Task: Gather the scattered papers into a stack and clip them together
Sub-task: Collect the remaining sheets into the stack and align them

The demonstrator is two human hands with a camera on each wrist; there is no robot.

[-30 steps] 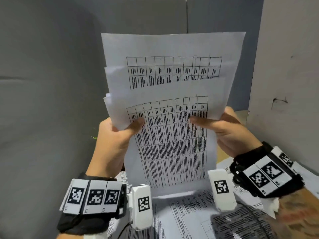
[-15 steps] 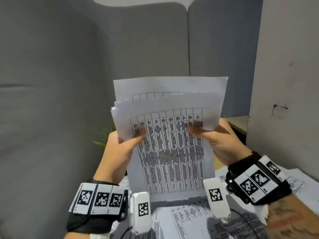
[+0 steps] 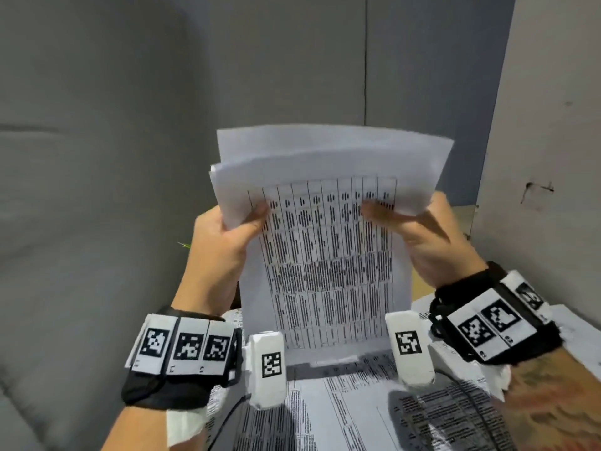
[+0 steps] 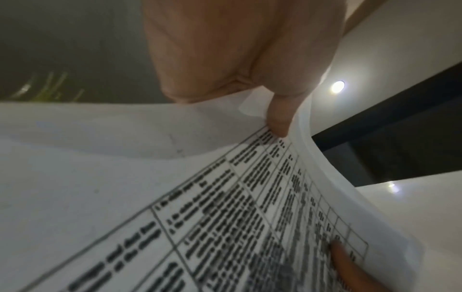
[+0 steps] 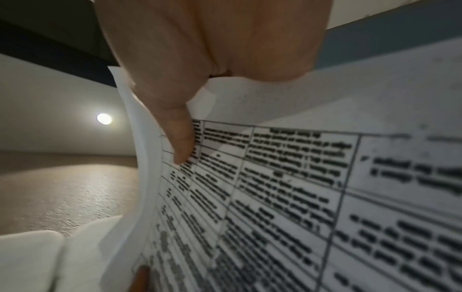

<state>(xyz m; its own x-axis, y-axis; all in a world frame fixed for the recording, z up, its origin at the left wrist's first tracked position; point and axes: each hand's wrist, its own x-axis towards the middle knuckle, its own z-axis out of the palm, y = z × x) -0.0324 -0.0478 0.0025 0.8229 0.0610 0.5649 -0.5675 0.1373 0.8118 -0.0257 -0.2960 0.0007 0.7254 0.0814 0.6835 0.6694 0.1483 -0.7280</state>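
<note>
A: Can any of the print be read?

B: No. The stack of papers (image 3: 328, 242), upright in the middle of the head view, shows a ruled table with dark blocks of text, all too blurred to make out. The loose sheets (image 3: 341, 415) lying flat along the bottom of the frame are the same. The wristbands (image 3: 182, 346) carry square black-and-white coded tags, no words.

A: How do the hands sit?

B: The left hand (image 3: 224, 252) is raised at centre left, its thumb laid across the front sheet near the left edge, the other fingers hidden behind the paper. The right hand (image 3: 432, 245) mirrors it at centre right, thumb flat on the front, pinching the right edge. In the left wrist view the thumb (image 4: 280, 116) presses the paper's corner; the right wrist view shows its thumb (image 5: 180, 142) on the table's first column.

A: And the stack itself?

B: Its bottom edge touches the loose sheets below. The top edges are uneven, one rear sheet standing higher. Grey padded panels (image 3: 130, 157) fill the background.
</note>
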